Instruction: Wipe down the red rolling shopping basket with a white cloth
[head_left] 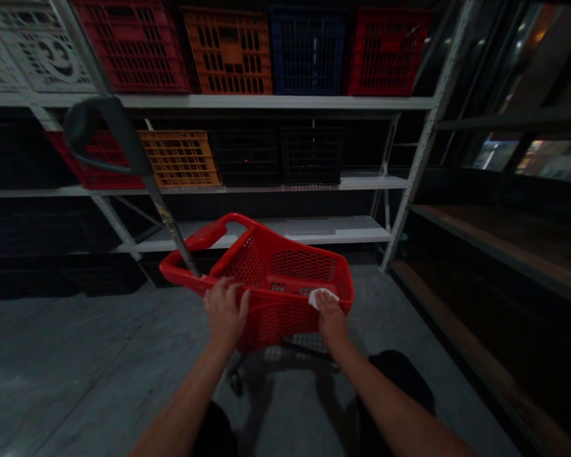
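A small red plastic shopping cart stands before me, its basket to the right and its push handle to the left. My left hand grips the near rim close to the handle end, fingers hooked over the edge. Farther right along that rim, my right hand presses a white cloth or tissue against the plastic. A grey pole with a dark loop-shaped grip rises at a slant from the cart's left side. Whether the pole is fixed to the cart, I cannot tell.
Behind the cart, a white metal rack holds an orange crate, a blue crate and several others. Brown shelving lines the right side. Beneath the basket, a caster wheel rests on the grey floor.
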Motion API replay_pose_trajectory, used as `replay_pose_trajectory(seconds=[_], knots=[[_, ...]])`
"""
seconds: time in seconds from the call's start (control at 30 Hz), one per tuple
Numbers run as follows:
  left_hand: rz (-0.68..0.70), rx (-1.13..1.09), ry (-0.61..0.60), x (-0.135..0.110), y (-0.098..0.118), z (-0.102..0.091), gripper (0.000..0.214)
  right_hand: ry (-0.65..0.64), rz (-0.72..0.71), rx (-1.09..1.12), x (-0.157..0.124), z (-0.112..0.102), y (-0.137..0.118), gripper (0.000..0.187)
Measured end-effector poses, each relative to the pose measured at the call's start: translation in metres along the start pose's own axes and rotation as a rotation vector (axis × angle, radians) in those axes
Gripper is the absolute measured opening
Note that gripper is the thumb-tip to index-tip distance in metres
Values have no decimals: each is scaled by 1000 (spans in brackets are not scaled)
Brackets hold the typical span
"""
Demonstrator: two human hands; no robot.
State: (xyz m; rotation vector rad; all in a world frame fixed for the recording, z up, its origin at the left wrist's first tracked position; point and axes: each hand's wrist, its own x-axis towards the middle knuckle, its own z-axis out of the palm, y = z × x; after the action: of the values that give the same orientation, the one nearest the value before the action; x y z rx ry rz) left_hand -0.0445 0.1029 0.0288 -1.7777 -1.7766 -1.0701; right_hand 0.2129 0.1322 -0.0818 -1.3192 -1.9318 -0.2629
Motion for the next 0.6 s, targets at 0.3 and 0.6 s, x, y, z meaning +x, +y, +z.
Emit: replay_pose_trajectory(seconds=[0.3, 0.6], knots=[[110, -61, -322, -12, 59, 60, 38, -17, -232, 112, -4, 10, -40, 56], [18, 19, -370, -18, 46, 71, 41, -1, -349, 177, -53, -29, 35, 60]])
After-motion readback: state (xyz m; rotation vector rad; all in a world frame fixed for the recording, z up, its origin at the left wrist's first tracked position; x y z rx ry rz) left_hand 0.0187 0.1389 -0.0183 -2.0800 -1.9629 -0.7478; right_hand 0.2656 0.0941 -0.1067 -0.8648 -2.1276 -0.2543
